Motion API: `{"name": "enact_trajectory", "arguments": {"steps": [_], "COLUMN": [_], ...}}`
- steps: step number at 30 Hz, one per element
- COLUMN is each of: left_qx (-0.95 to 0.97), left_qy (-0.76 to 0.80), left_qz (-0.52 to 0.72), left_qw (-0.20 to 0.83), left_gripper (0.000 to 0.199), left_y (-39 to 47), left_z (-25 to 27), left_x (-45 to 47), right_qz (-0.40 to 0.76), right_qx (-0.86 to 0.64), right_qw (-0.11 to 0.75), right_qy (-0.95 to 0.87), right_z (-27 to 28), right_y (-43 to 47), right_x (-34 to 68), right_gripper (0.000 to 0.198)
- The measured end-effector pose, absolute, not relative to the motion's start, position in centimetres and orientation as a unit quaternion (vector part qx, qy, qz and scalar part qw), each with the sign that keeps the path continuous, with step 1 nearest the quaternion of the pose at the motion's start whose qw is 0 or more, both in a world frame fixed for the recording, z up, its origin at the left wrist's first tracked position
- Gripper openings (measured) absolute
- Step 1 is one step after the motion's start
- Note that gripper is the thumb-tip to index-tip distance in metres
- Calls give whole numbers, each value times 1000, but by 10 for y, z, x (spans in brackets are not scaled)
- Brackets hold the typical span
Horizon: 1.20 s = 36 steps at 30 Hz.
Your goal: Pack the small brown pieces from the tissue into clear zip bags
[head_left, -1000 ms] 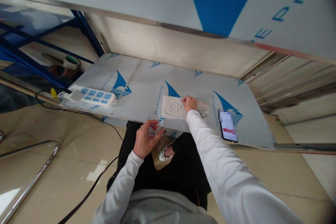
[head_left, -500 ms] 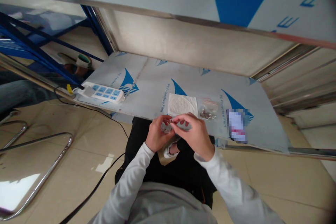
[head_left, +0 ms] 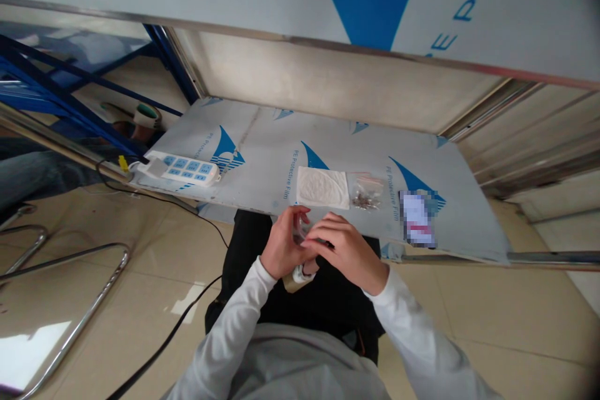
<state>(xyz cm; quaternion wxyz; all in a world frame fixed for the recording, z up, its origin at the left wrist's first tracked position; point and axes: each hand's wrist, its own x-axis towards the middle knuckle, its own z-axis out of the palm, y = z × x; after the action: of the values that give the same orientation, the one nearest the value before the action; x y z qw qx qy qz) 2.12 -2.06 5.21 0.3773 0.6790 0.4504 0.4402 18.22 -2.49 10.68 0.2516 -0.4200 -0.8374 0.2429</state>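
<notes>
The left hand [head_left: 284,242] curls round a clear piece [head_left: 300,227], fingers and thumb holding it at the near edge of the table [head_left: 255,194]. The right hand [head_left: 347,245] meets it from the right, fingertips close together; I cannot tell whether they grip anything. Just beyond the hands lies a white pad [head_left: 323,187], with a bag [head_left: 369,192] of small parts to its right. A phone [head_left: 417,219] lies farther right, a power strip [head_left: 187,170] well left.
</notes>
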Motion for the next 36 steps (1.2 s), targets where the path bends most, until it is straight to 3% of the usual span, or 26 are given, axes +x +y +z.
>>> {"name": "enact_trajectory", "arguments": {"steps": [2,6,10,13,18,29,33,36], "left_qx": [648,531,448,413,411,408,412,434], "left_qy": [426,384,425,427,426,485,463,448], "left_qz": [458,499,549,581,579,581,560,519], "left_qw": [435,567,563,556,561,510,549,585], "left_gripper": [61,25,11,11,15,18,19,19], "left_y": [-25,-32,-36,-39,-41,-44,-41,-39], "left_z": [55,61,68,72,78,77,80,79], "left_x": [16,10,17,23,23,22,19,17], "right_qz": [266,286,365,473,541,569,541,539], "right_qx": [-424,-445,-473,-517,-523,-507,-504,-506], "right_qw": [274,285,342,403,466,478,527,504], "right_qy": [-821,-799,-726,-589,-465,-437,-420,-448], "right_z": [110,119,116,106,97,99,95,94], "right_y": [-28,-33,-37,-42,-49,-54,-56,-56], "right_x": [189,200,200,191,174,169,166,167], "right_gripper": [8,4,9,37,19,20,15,17]}}
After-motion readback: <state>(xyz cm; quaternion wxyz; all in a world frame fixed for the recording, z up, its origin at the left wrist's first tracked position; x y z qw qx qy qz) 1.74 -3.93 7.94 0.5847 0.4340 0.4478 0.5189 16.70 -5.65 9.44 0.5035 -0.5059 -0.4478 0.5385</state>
